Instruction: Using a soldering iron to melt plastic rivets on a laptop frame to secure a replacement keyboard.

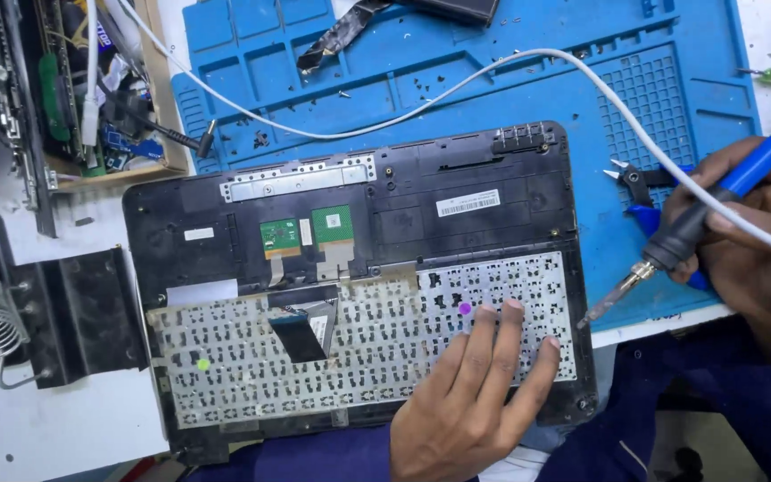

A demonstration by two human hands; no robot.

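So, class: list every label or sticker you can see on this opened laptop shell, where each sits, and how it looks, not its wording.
White barcode label: upper right of the black shell, a long slanted rectangle.
Small white label: upper left of the shell, rectangular.
Purple dot sticker: on the metal keyboard plate, by the left hand fingertips.
Yellow-green dot sticker: plate's lower left.

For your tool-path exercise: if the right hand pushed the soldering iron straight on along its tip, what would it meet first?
Probably the laptop case's right edge beside the keyboard plate; the right hand aims the iron down-left, though the tip's height is unclear.

One laptop case [493, 192], one soldering iron [671, 245], two green boards [332, 223], two hands [470, 402].
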